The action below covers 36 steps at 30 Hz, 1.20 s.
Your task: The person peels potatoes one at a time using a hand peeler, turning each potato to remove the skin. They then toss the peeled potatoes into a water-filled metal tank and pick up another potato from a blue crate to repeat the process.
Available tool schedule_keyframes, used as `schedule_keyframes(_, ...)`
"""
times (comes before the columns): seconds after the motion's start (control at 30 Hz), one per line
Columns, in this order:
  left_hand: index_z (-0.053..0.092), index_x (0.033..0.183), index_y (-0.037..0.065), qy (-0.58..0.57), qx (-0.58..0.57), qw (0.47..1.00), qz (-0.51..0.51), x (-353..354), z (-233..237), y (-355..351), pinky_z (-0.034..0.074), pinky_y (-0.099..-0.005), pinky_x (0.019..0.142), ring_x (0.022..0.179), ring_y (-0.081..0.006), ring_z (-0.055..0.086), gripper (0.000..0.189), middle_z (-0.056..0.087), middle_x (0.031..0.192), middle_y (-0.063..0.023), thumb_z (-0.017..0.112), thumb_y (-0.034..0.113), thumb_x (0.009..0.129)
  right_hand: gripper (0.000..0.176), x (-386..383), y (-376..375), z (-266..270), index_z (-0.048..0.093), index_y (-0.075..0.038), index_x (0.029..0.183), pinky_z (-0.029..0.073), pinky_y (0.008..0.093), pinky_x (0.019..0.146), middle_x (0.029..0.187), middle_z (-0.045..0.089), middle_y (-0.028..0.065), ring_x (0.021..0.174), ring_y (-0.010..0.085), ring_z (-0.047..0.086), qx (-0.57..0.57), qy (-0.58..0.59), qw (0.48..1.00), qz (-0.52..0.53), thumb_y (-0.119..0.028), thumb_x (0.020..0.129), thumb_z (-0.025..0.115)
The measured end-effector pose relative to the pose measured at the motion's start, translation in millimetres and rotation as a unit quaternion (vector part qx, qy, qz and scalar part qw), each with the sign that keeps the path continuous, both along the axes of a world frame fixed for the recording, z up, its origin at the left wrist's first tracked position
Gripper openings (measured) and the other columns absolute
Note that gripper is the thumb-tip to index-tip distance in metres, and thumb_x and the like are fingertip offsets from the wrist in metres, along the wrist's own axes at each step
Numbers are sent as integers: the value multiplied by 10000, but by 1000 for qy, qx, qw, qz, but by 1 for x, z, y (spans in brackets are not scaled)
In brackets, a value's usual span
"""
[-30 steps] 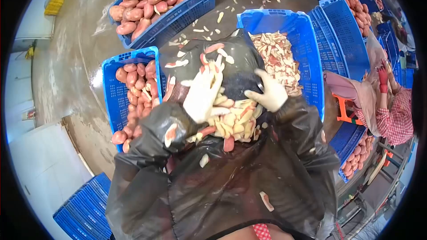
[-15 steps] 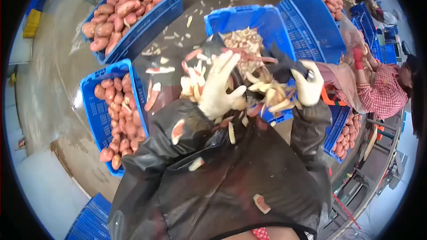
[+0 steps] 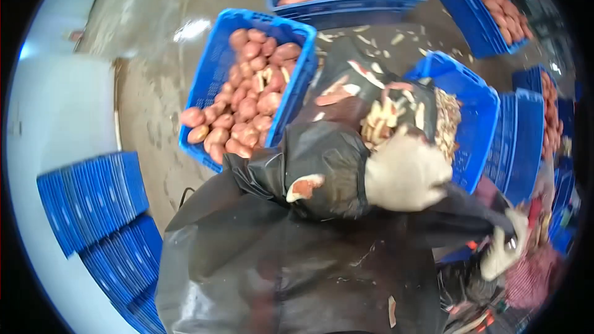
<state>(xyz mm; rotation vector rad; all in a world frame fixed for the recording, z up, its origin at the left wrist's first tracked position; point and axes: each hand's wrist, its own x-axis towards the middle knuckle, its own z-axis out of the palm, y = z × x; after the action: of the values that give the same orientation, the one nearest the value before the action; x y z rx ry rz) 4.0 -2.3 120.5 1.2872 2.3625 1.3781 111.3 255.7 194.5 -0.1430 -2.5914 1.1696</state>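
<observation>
Dark cloth (image 3: pixel 475 212): apparently pinched in your right hand (image 3: pixel 507 246).
Left hand (image 3: pixel 408 172): beside the peelings (image 3: pixel 382 119); cannot tell its grip.

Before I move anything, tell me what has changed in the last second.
The right hand has swung out to the right, away from the left hand, and appears to draw a dark sheet with it. The heap of pale pieces that lay between the hands no longer shows there. The view has turned too. Potatoes still fill much of their crate; a peel still clings to the left sleeve.
</observation>
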Motion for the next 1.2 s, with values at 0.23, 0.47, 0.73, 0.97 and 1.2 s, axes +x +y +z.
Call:
schedule_keyframes(0.23,539,1027,42,20,-93,995,13,41,-109,-62,379,-400,933,984,-304,537,429,561,1026,-120,684,280,700,360,-69,-121,-95,536,-17,1228,374,156,505,1006,629,56,584,21,462,-245,-262,932,56,1,869,520)
schedule_keyframes(0.47,603,794,-13,-79,-104,991,29,72,-133,-120,402,-388,947,878,-292,586,272,618,826,-148,617,257,764,321,-43,-196,-119,527,-28,1238,452,225,726,911,600,49,778,88,536,-224,-371,870,234,-115,929,512)
schedule_keyframes(0.73,512,1189,-10,-98,17,836,539,42,-212,-332,436,-354,897,972,-253,569,577,587,1046,-107,573,437,830,365,-47,-192,-117,502,0,1253,435,211,679,893,605,66,708,81,532,-249,-370,887,123,-185,938,499)
schedule_keyframes(0.97,495,1185,9,-398,-514,654,388,34,-307,-374,446,-409,907,1087,-296,517,847,561,1150,-176,686,606,615,365,-40,-198,-119,503,-9,1258,443,220,688,889,613,64,716,91,544,-229,-379,891,97,-100,906,476)
schedule_keyframes(1.2,517,1112,14,-430,-330,839,60,26,-219,-391,386,-385,968,1076,-240,510,505,545,1155,-116,721,254,717,329,-51,-206,-123,543,-12,1215,442,229,699,868,606,52,725,97,543,-239,-344,903,91,-104,904,488)
